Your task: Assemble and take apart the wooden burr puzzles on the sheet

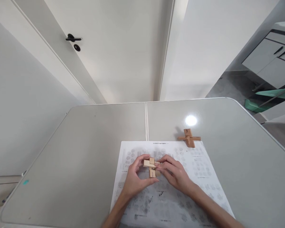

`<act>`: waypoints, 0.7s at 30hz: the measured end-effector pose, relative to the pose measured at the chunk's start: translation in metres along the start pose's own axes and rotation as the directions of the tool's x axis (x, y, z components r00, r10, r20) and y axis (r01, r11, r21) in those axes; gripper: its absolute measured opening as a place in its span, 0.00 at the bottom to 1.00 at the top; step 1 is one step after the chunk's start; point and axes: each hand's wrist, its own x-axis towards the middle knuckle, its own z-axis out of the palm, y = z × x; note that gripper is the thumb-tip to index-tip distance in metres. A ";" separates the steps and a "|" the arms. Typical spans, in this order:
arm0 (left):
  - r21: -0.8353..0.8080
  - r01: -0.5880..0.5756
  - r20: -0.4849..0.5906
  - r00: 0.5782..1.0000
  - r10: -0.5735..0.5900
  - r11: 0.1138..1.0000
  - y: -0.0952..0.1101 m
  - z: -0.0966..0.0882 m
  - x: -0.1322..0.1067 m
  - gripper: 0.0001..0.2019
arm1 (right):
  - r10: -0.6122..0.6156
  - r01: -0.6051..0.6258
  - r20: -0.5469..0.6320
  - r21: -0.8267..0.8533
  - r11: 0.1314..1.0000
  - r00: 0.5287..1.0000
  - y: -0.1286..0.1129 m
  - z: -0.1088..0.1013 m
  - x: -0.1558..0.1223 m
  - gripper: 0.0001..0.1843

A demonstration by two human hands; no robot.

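Observation:
Between my two hands is a small wooden interlocking puzzle (152,173), made of several pale, square-ended wooden bars that cross one another. My left hand (136,177) curls round it from the left, thumb along the near side and fingers at the far side. From the right, my right hand (177,172) pinches one of the bars with thumb and fingertips. The fingers partly hide the right side of the puzzle. Below both hands lies a printed paper sheet (216,190) with rows of small figures, too blurred to read.
A darker wooden cross-shaped puzzle (189,138) rests at the sheet's far right corner, partly on the grey folding table (61,164). A seam runs across the tabletop. Beyond the table's far edge stand a white door (123,57) and, at right, a white cabinet (268,60).

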 end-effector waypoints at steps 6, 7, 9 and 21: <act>-0.001 -0.028 -0.004 1.000 0.028 1.000 0.000 0.000 0.000 0.36 | 0.031 -0.030 -0.033 0.036 0.999 0.999 -0.002 0.001 0.000 0.09; 0.000 -0.032 0.000 0.999 0.032 0.999 0.000 0.001 0.000 0.36 | 0.046 -0.045 -0.035 0.046 0.998 0.998 -0.002 0.001 0.000 0.10; 0.006 -0.039 0.008 0.999 0.039 0.999 0.002 0.001 -0.001 0.35 | 0.069 -0.067 -0.033 0.064 0.996 0.997 -0.002 0.001 0.000 0.10; 0.001 -0.061 -0.127 0.990 0.060 0.998 0.000 0.007 -0.003 0.38 | 0.310 -0.307 0.005 0.147 0.940 0.951 0.006 0.001 0.001 0.12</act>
